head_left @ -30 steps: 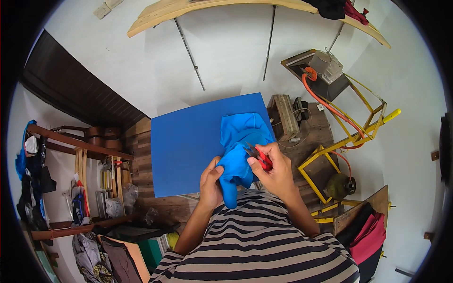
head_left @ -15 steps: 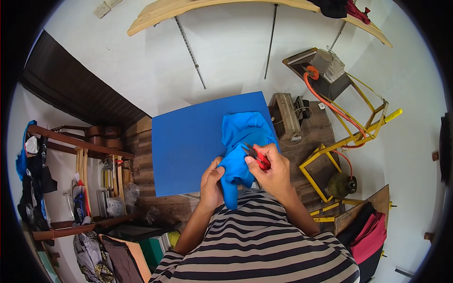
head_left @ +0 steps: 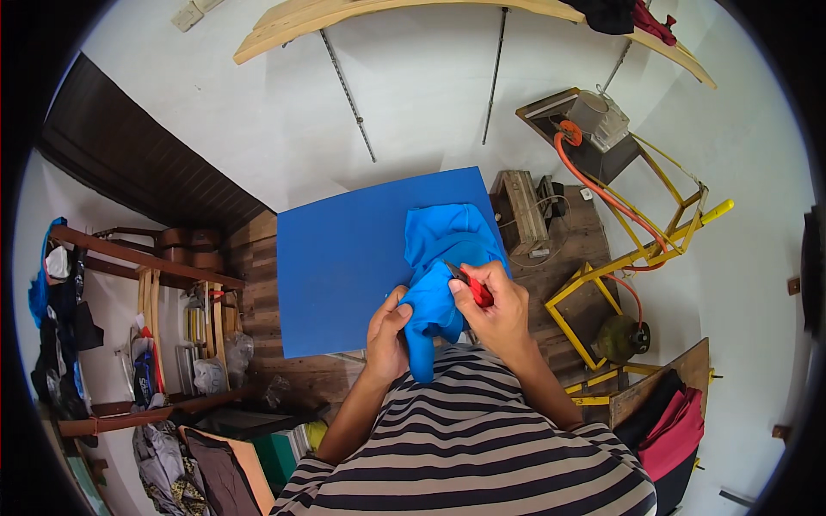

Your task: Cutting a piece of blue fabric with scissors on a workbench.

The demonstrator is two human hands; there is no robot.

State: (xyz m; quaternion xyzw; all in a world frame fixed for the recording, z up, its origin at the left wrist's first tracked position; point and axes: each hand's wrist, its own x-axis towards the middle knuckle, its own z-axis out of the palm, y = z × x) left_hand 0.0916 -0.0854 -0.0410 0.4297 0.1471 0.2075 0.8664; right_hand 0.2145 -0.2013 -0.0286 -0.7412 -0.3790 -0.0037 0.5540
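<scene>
Bright blue cloth [head_left: 439, 228] lies bunched over the near right part of a blue table [head_left: 344, 275], and one end hangs over the near edge toward my striped shirt. My left hand [head_left: 387, 338] pinches a fold of it between thumb and fingers. Just to the right, my right hand [head_left: 501, 314] is closed round small red-handled thread snips [head_left: 479, 292]. Their dark blades point up and left against the cloth, and they look pressed together. Part of the red handles is hidden by my fingers.
Beyond the table's right side stands a wooden crate [head_left: 518, 211] on the floor. A yellow metal frame [head_left: 585, 314] with an orange hose [head_left: 615, 202] and a gas cylinder [head_left: 621, 338] is further right. At left is a rack [head_left: 146, 254] of clothes and bags.
The blades of the snips, spread half a second ago, have come together. Both hands and the cloth stay nearly in place.
</scene>
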